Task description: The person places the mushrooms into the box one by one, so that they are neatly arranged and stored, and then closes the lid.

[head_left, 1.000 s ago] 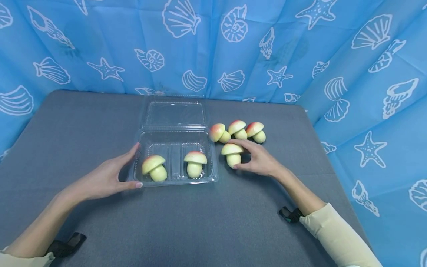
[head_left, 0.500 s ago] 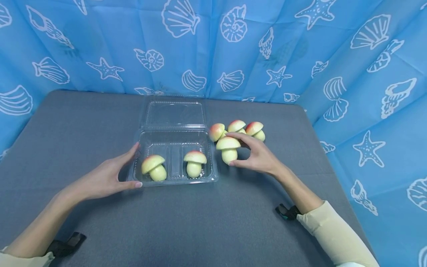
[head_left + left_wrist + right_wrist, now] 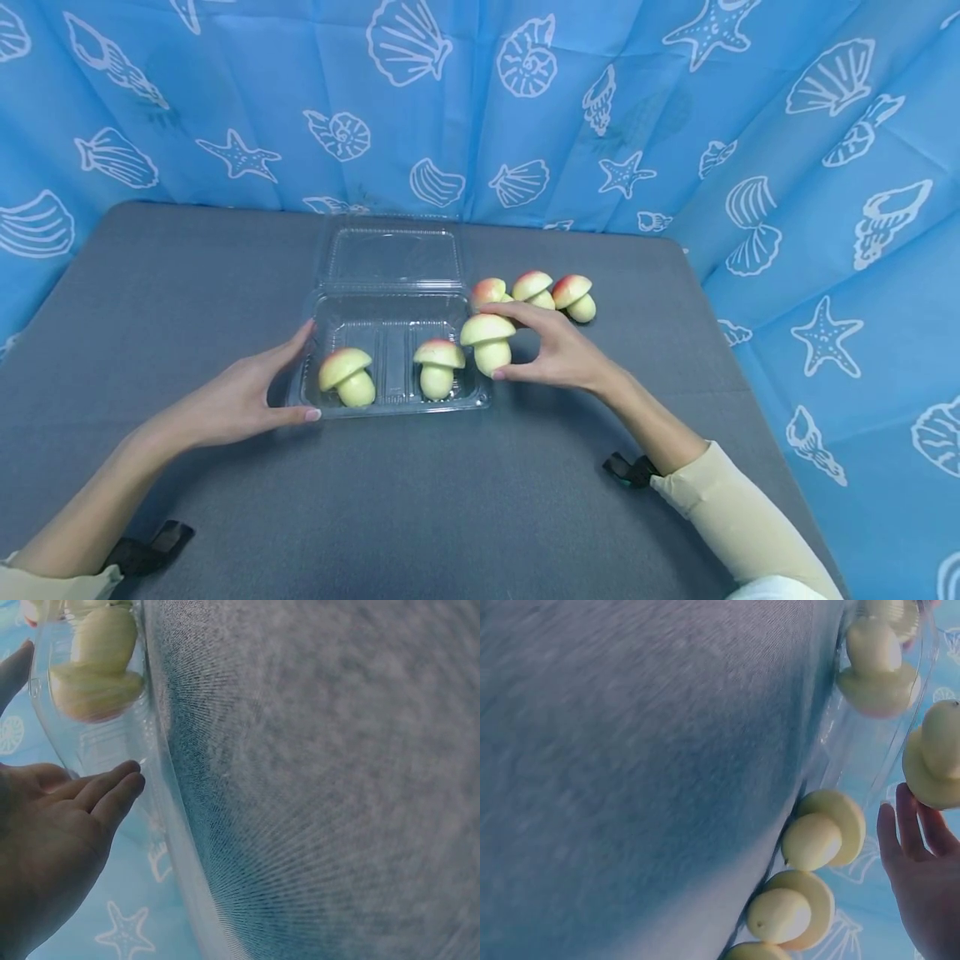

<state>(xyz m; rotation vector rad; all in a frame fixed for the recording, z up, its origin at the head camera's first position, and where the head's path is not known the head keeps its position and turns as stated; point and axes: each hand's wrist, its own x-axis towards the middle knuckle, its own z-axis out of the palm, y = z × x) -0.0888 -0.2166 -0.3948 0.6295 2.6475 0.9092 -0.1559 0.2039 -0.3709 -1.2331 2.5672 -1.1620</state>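
My right hand (image 3: 558, 346) pinches a toy mushroom (image 3: 491, 354), pale yellow-green with a rounded cap, between thumb and fingers at the right rim of a clear plastic clamshell box (image 3: 393, 409). In the right wrist view the held mushroom (image 3: 941, 750) shows raised above the others. Inside the box are two similar mushrooms, one at the left (image 3: 347, 379) and one at the right (image 3: 437, 371). My left hand (image 3: 236, 400) lies along the box's left side, thumb near the front corner and fingers extended; the left wrist view shows those fingers (image 3: 112, 791) straight beside the clear wall.
Three more red-tinged mushrooms (image 3: 573, 296) lie in a row behind my right hand, the leftmost partly hidden by it. The box's lid (image 3: 393, 254) is folded back flat on the grey table (image 3: 420, 508). A blue shell-print curtain (image 3: 480, 108) hangs behind the table.
My right hand has lifted the mushroom off the table and carried it left, from beside the box to over its right rim. The left hand stays at the box's left side.
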